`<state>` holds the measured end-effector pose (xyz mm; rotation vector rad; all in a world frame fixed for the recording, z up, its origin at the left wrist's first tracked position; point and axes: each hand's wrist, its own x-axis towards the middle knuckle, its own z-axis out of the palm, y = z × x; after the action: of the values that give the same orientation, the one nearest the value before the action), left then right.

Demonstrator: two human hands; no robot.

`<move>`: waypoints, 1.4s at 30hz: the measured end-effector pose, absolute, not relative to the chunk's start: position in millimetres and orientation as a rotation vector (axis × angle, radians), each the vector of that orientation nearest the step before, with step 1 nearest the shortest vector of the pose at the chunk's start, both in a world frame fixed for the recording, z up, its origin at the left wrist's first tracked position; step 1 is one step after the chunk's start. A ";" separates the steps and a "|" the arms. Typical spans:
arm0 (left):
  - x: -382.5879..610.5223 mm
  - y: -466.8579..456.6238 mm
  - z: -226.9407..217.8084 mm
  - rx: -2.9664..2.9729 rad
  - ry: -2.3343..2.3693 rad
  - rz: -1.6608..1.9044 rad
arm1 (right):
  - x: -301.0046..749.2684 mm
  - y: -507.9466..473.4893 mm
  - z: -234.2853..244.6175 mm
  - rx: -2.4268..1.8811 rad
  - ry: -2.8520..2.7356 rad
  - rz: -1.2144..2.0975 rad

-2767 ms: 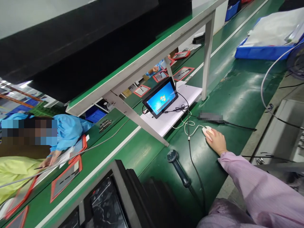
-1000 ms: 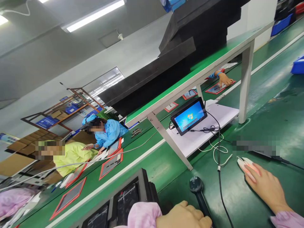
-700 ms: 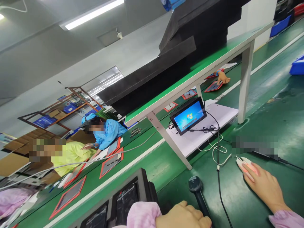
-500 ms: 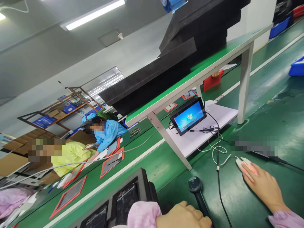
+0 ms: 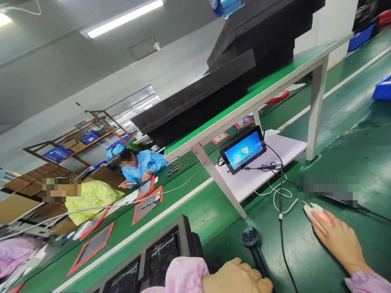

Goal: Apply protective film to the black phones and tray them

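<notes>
My right hand [image 5: 340,238] rests over a white computer mouse [image 5: 317,215], fingers curved along it, a red glow showing at the hand. My left hand [image 5: 240,278] is at the bottom edge, fingers curled over the lower handle of a black barcode scanner [image 5: 251,237]; the fingertips are hidden. The scanner's head points away from me on the green table. Ahead, a tilted monitor [image 5: 244,149] showing a blue desktop stands on a white shelf [image 5: 284,150]. A keyboard-like dark item [image 5: 330,193], blurred out, lies beyond the mouse.
Left of my left hand is a black tray [image 5: 183,232] holding dark screen-like panels. Black and white cables [image 5: 281,215] run across the table. A green-topped stand [image 5: 232,116] rises ahead. Co-workers [image 5: 94,199] sit along the belt with red-framed panels [image 5: 91,248].
My hands, mouse and scanner stay put. The co-worker in blue has shifted their hands. Behind the stand, a raised red item now lies flat and the hand there is gone. Red-framed panels moved slightly right.
</notes>
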<state>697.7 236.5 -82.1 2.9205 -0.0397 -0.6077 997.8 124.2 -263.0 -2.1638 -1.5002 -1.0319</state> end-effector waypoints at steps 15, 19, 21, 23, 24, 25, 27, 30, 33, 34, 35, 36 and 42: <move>697.7 236.1 -83.3 2.918 -0.020 -0.654 | 1000.1 124.0 -265.9 -2.178 -1.490 -0.988; 697.5 236.8 -84.1 2.909 -0.024 -0.663 | 1002.7 121.8 -274.4 -2.221 -1.488 -0.913; 696.9 237.0 -84.9 2.903 -0.025 -0.648 | 1004.1 121.3 -277.6 -2.236 -1.482 -0.869; 696.3 237.1 -86.0 2.897 -0.023 -0.620 | 1004.6 121.2 -278.6 -2.248 -1.481 -0.846; 696.1 237.1 -86.6 2.893 -0.020 -0.610 | 1004.7 121.3 -278.5 -2.250 -1.486 -0.848; 696.0 237.0 -87.0 2.888 -0.017 -0.609 | 1004.6 121.3 -278.0 -2.249 -1.492 -0.857; 696.3 236.9 -87.3 2.876 -0.002 -0.625 | 1004.5 121.2 -277.3 -2.241 -1.497 -0.880; 697.2 237.0 -86.5 2.857 0.012 -0.625 | 1005.3 120.5 -278.2 -2.244 -1.483 -0.855; 698.3 237.2 -85.5 2.857 -0.001 -0.601 | 1006.2 119.8 -280.1 -2.267 -1.463 -0.790; 698.7 237.3 -85.5 2.858 -0.004 -0.609 | 1006.3 119.8 -280.4 -2.270 -1.461 -0.777; 699.1 237.4 -85.9 2.857 -0.009 -0.626 | 1006.2 119.9 -280.3 -2.270 -1.462 -0.770; 699.4 237.4 -86.6 2.855 -0.013 -0.650 | 1005.9 120.2 -279.8 -2.263 -1.466 -0.773; 699.9 239.0 -95.4 2.849 -0.042 -0.688 | 1003.6 122.5 -273.2 -2.192 -1.493 -0.871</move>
<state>699.9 239.0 -95.4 2.8492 -0.0415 -0.6883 1003.6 122.5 -273.2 -2.1923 -1.4928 -0.8710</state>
